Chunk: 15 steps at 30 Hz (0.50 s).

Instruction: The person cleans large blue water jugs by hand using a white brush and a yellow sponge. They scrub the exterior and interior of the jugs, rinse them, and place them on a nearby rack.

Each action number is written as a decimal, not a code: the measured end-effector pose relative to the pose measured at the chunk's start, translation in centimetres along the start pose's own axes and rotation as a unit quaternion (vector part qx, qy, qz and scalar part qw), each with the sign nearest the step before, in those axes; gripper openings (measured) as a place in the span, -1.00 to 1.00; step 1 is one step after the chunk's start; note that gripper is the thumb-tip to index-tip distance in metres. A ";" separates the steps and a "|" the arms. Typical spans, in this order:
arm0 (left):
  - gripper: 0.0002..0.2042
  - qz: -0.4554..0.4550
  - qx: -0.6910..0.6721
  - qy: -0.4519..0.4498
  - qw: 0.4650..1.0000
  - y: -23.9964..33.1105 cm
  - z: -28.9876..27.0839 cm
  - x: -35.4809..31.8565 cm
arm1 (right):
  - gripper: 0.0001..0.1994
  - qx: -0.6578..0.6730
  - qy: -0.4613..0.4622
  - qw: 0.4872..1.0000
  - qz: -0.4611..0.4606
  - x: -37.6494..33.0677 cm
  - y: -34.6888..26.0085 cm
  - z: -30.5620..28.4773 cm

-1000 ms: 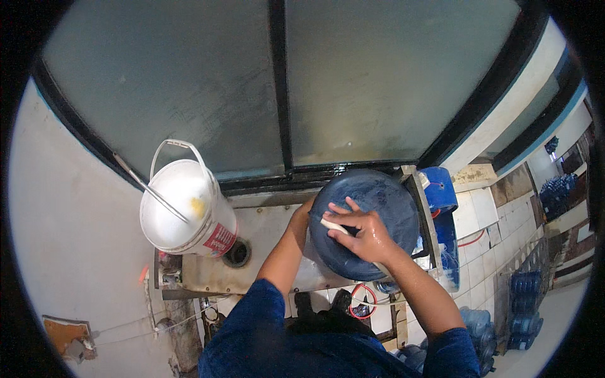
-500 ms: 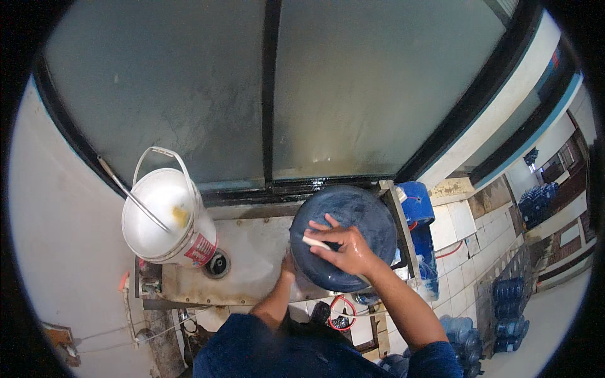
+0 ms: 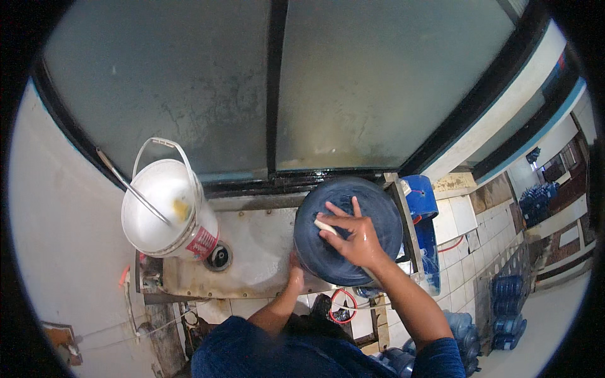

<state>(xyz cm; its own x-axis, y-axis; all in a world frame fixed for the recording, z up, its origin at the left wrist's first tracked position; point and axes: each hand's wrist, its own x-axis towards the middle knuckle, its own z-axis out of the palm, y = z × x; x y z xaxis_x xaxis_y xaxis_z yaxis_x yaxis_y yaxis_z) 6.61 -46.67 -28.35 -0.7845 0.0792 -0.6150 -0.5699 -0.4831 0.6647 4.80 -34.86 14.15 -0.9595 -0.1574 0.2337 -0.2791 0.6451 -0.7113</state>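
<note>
A large round blue water jug sits at the right end of the metal sink counter, its wide circular end facing up. My right hand is over that end, pinching a small off-white block between thumb and fingers against the surface. The other fingers are spread. Low on the jug's left side, my left hand holds it; its fingertips are partly hidden by the jug's curve. Both forearms look wet.
A white bucket with a raised handle stands left on the counter, holding a metal rod and something yellow. Beside it is a drain hole. Frosted panels rise behind. Blue containers and several jugs are at right.
My right hand has shifted up and right over the jug's end, and the off-white block is turned at a steeper slant. The left hand stays at the jug's side. The view has shifted slightly.
</note>
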 end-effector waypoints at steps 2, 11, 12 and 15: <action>-0.45 0.044 0.037 0.003 0.998 -2.5 -0.8 -1.1 | -0.70 0.033 -0.022 0.999 -0.004 0.2 0.8 -0.6; -0.41 -0.179 -0.110 -0.408 0.888 19.9 9.6 -2.0 | -0.67 0.051 -0.032 0.998 0.014 -0.4 1.5 -1.4; -0.41 -0.172 -0.111 -0.413 0.887 20.7 9.9 -2.4 | -0.67 0.052 -0.032 0.998 0.007 -0.4 1.7 -1.4; -0.42 -0.016 -0.121 -0.350 0.929 17.9 8.4 -2.8 | -0.67 0.056 -0.035 0.998 -0.006 0.1 1.7 -1.3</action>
<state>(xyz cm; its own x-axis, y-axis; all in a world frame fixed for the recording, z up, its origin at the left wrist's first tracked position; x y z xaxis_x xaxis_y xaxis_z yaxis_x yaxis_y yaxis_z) -3.40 -48.24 -11.17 -0.7832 0.6034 -0.1499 -0.5903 -0.6459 0.4842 4.32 -32.78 13.82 -0.9551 -0.2198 0.1988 -0.2901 0.5564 -0.7786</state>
